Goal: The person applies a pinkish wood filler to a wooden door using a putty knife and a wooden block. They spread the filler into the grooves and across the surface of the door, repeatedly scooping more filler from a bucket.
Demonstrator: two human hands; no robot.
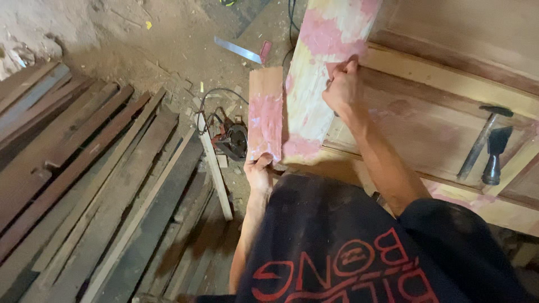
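We grip the near end of a flat, pink-stained board (265, 115) with our left hand (259, 171), fingers closed around it. Our right hand (342, 90) presses, fingers curled, on a wider pale plank (320, 84) lying alongside on the wooden door panel (426, 123). The rough, dusty board may slip off the edge.
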